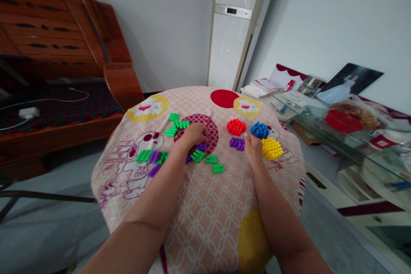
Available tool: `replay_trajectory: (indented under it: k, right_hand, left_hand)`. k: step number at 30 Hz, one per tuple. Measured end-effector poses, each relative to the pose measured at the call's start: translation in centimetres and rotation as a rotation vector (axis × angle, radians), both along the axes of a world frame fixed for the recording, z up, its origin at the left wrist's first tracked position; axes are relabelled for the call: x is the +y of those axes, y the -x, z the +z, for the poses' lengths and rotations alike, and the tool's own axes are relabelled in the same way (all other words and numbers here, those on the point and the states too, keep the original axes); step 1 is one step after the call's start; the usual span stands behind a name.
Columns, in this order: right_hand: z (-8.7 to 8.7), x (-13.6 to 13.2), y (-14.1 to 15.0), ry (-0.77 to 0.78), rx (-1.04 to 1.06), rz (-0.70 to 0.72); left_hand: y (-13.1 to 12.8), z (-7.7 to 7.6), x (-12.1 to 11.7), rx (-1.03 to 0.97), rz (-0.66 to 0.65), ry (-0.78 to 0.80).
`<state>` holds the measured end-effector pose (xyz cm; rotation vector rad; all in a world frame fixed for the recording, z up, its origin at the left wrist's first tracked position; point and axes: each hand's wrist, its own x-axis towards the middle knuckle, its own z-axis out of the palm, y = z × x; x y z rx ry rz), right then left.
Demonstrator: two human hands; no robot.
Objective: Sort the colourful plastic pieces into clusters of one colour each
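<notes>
My left hand (195, 134) reaches to the dark red checked circle, its fingers curled down over purple pieces (201, 146); what its fingertips hold is hidden. Green pieces (198, 156) lie just below it, joined side by side in small blocks. My right hand (253, 145) rests with fingers curled beside a block of purple peg-like pieces (236, 143), its thumb near the block's edge. Around this hand stand a red cluster (236, 126), a blue cluster (260, 129) and a yellow cluster (272, 149) of the same kind of piece. Its fingertips are hidden.
More green pieces (180, 124) and a green-and-purple row (150, 156) lie on the left of the round table's patterned cloth (218, 209). A glass shelf (308, 113) with papers and a red bowl (345, 121) adjoins on the right. A wooden bench (123, 77) stands left.
</notes>
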<state>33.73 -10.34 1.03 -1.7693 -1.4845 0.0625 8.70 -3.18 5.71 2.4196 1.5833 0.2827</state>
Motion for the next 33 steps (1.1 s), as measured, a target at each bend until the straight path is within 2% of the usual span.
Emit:
replay_trajectory:
  k: [4,8,13,20,24,27,30,33]
  right_hand:
    - [-0.1,0.1,0.0,-0.009,-0.017,-0.007]
    - [-0.3,0.1,-0.1,-0.019,-0.027,-0.012]
    - [-0.4,0.2,-0.3,-0.003,-0.035,0.006]
    - [-0.6,0.2,-0.4,-0.004,-0.032,0.011]
    - [-0.3,0.1,-0.3,0.002,-0.011,0.02]
    - [-0.1,0.0,-0.1,0.003,0.001,0.012]
    - [0.0,-0.1,0.0,-0.002,0.008,0.002]
    - [0.0,0.0,0.0,0.011,0.015,0.003]
  left_hand:
    - [-1.3,0.6,-0.6,-0.259,-0.079,0.017]
    - [-4.3,0.5,-2.0,-0.437,-0.205,0.064]
    - [-7.4,-0.4,-4.0,-0.396,-0.255,-0.034]
    - [-8.2,-1.9,-4.4,-0.315,-0.266,-0.078]
    - [-7.7,-1.4,-4.0,-0.315,-0.267,-0.073]
    - [-6.1,-0.3,-3.0,-0.312,-0.217,-0.086]
    - [-3.3,0.5,-1.6,-0.234,-0.076,-0.118]
    - [-0.2,0.6,-0.4,-0.089,0.13,-0.152]
